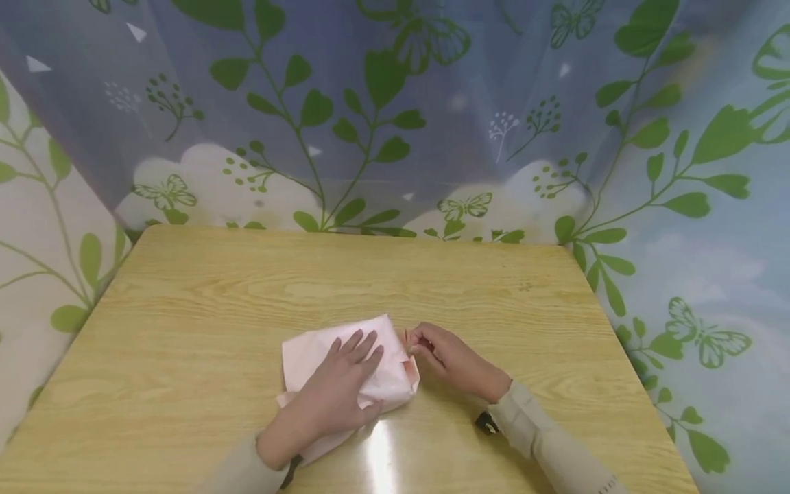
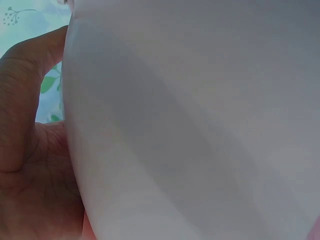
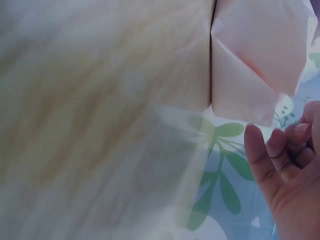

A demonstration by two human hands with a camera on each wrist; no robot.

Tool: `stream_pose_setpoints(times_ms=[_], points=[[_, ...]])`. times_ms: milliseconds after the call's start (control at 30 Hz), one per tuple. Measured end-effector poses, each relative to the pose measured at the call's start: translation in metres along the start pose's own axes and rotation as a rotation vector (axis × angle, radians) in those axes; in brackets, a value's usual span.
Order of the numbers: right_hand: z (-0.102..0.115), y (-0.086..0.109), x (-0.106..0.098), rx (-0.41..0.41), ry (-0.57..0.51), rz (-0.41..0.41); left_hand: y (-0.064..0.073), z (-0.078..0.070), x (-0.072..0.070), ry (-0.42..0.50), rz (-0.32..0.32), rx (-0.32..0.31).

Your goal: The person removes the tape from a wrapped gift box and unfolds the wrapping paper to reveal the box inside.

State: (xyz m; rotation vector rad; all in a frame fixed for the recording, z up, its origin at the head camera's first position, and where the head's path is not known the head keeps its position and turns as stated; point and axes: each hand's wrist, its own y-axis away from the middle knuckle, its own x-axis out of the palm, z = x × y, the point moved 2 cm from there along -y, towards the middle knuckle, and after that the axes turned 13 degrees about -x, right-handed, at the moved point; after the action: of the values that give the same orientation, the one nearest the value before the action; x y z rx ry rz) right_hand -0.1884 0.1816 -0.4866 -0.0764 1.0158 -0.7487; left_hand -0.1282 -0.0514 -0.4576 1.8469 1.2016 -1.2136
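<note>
A flat package in pale pink wrapping paper (image 1: pixel 311 357) lies on the table near its front, its right end folded into flaps. My left hand (image 1: pixel 342 391) rests on top of it, fingers straight and pressing the paper down. In the left wrist view, the pale paper (image 2: pixel 190 110) fills most of the picture, with part of the left hand (image 2: pixel 30 150) beside it. At the package's right end, my right hand (image 1: pixel 447 353) pinches the edge of the paper between thumb and forefinger. The right wrist view shows the folded end flap (image 3: pixel 245 85) by the curled fingers of that hand.
The package lies on a wooden table (image 1: pixel 204 295) with light grain. Printed curtains (image 1: pixel 469 103) with green leaves and butterflies hang behind and along both sides. A small black strap part (image 1: pixel 486 422) shows under the right sleeve.
</note>
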Motion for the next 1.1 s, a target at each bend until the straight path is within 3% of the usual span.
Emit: stream_pose_setpoints(times_ms=[233, 467, 733, 1100], points=[[0.012, -0.01, -0.003, 0.01, 0.027, -0.057, 0.002, 0.003, 0.0, -0.014, -0.003, -0.001], [0.039, -0.033, 0.007, 0.028, 0.318, 0.002, 0.001, 0.002, 0.0, -0.007, -0.014, 0.007], [0.04, -0.036, 0.017, 0.087, 0.413, 0.02, 0.0, 0.002, 0.002, -0.013, -0.016, 0.02], [0.04, -0.039, 0.023, 0.087, 0.526, 0.053, 0.001, 0.004, 0.0, 0.0, -0.012, 0.023]])
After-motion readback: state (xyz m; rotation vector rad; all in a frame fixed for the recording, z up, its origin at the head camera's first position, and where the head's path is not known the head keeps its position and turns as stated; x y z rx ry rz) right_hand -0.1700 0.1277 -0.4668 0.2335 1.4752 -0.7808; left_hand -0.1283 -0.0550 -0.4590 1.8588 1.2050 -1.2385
